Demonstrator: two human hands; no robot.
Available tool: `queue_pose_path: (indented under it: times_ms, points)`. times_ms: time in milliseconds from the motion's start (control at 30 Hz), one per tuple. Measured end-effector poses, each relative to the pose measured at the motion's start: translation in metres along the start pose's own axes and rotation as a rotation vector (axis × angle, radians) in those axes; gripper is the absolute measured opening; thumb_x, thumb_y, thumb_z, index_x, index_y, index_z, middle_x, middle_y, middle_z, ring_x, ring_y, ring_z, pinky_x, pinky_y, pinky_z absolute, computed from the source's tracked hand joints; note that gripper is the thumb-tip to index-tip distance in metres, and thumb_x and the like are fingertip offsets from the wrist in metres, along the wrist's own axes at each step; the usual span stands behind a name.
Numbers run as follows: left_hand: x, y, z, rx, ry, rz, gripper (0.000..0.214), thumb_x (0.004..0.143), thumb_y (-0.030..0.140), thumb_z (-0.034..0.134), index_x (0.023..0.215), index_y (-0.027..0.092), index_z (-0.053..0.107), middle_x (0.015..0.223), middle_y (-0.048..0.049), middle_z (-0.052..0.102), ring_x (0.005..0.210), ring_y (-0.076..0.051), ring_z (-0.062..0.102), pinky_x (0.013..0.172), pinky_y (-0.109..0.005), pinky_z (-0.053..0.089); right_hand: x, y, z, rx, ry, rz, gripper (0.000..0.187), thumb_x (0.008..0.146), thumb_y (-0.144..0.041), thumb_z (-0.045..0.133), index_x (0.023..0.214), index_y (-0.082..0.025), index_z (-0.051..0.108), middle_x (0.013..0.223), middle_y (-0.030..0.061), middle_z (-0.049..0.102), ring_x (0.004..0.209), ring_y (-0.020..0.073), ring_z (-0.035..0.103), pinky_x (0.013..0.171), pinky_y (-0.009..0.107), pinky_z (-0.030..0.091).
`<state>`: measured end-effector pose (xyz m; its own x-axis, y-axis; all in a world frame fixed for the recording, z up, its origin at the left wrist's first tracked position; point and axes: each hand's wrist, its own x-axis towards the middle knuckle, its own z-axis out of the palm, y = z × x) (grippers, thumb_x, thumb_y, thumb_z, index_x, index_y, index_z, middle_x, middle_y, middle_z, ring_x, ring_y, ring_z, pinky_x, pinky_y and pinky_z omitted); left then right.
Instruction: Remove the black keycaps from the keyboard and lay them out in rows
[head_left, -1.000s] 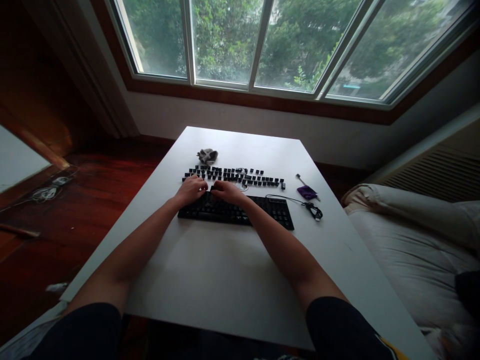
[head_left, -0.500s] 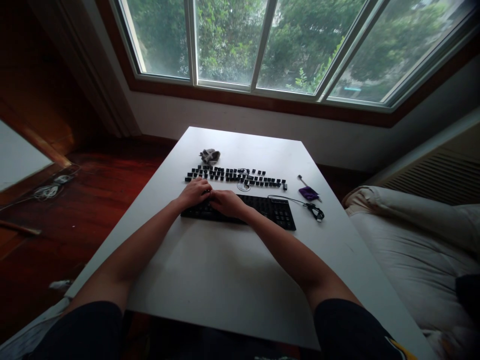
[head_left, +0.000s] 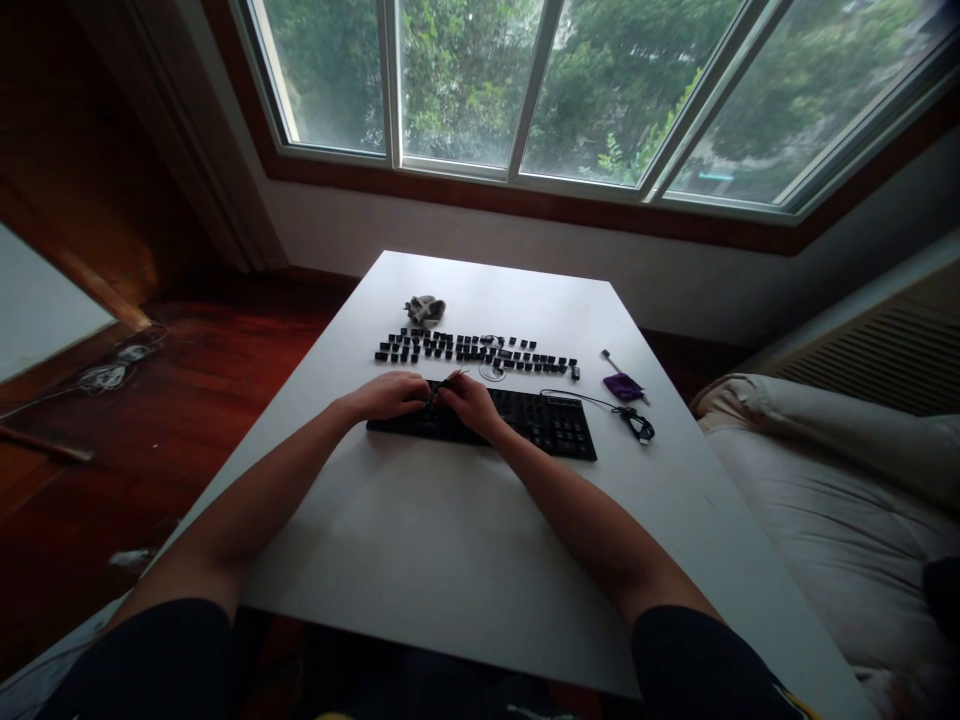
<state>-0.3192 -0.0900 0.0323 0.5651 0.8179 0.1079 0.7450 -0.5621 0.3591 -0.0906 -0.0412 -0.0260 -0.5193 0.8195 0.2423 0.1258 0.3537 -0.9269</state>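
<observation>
Black keyboard [head_left: 547, 425], under left hand [head_left: 390, 396] and right hand [head_left: 468, 401], lies clear of table [head_left: 450, 545] edges.

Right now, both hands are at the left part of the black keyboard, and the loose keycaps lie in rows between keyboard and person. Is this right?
Not quite. The left hand and right hand are at the left part of the black keyboard, but the loose keycaps lie in rows beyond it, toward the window, as the head view shows.

No lettering on the keyboard [head_left: 540, 422] or elsewhere is legible.
</observation>
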Motion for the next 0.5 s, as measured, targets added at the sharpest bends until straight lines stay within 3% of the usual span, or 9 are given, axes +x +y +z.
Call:
queue_pose_path:
  times_ms: [133, 333, 500]
  points:
    - [0.004, 0.001, 0.011, -0.077, 0.076, -0.068, 0.022, 0.089, 0.031, 0.061, 0.108, 0.024, 0.069, 0.1, -0.0039, 0.071, 0.089, -0.021, 0.065, 0.08, -0.031, 0.049, 0.001, 0.004, 0.0, 0.058, 0.065, 0.039, 0.023, 0.086, -0.044, 0.067, 0.092, -0.023, 0.058, 0.081, 0.0014, 0.075, 0.079, 0.0219, 0.074, 0.078, 0.037, 0.059]
    - [0.006, 0.01, 0.016, -0.255, 0.167, -0.075, 0.049, 0.087, 0.024, 0.063, 0.136, 0.027, 0.056, 0.106, -0.0019, 0.073, 0.09, -0.018, 0.067, 0.084, -0.03, 0.051, 0.004, 0.006, -0.004, 0.352, 0.09, 0.188, 0.032, 0.08, -0.046, 0.072, 0.091, -0.022, 0.054, 0.075, 0.0008, 0.074, 0.068, 0.0201, 0.073, 0.069, 0.036, 0.062]
    - [0.007, 0.014, 0.012, -0.231, 0.155, -0.021, 0.039, 0.09, 0.024, 0.062, 0.129, 0.026, 0.063, 0.106, -0.004, 0.073, 0.092, -0.019, 0.066, 0.085, -0.032, 0.051, 0.008, 0.0, -0.01, 0.477, 0.055, 0.309, 0.036, 0.076, -0.043, 0.076, 0.09, -0.021, 0.051, 0.072, -0.0009, 0.072, 0.064, 0.0177, 0.073, 0.065, 0.033, 0.062]
